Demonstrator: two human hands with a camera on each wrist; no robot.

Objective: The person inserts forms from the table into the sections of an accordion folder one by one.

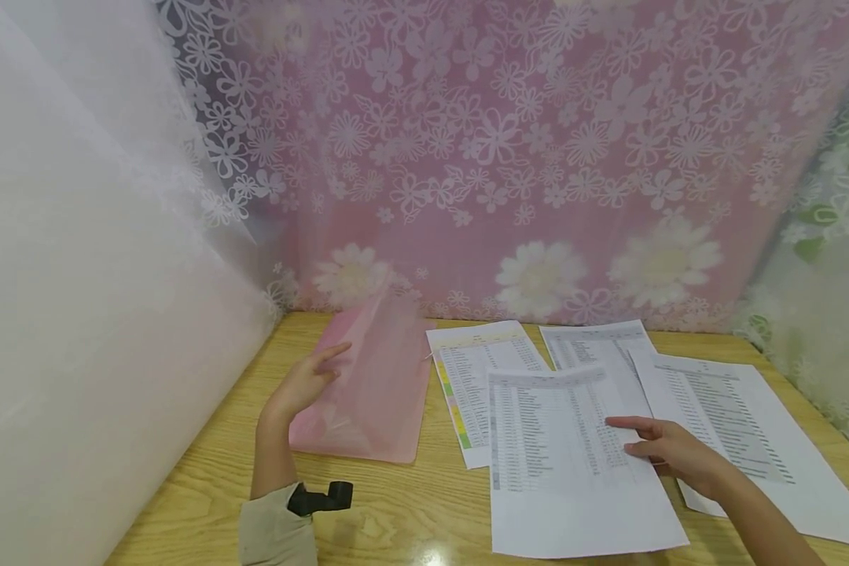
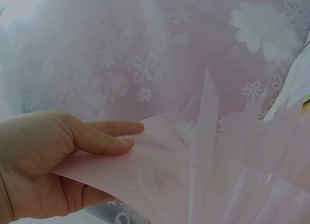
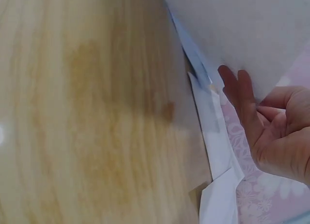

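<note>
A pink translucent folder (image 1: 396, 409) lies at the left of the table, its cover lifted at an angle. My left hand (image 1: 299, 387) holds that cover at its left side. In the left wrist view, the thumb lies over the pink plastic (image 2: 160, 171) with other fingers beneath. On the right, my right hand (image 1: 689, 457) pinches a printed sheet (image 1: 566, 511) by its right edge. The right wrist view looks at the sheet's blank underside (image 3: 252, 35), raised off the table, with fingers extended against it and the thumb on the far face.
A sheet with yellow and green cells (image 1: 477, 393) lies right of the folder. Two more printed sheets, one at the back (image 1: 594, 336) and one at the right (image 1: 799, 464), lie on the wooden table (image 1: 403, 519). A flowered curtain (image 1: 467, 157) hangs behind.
</note>
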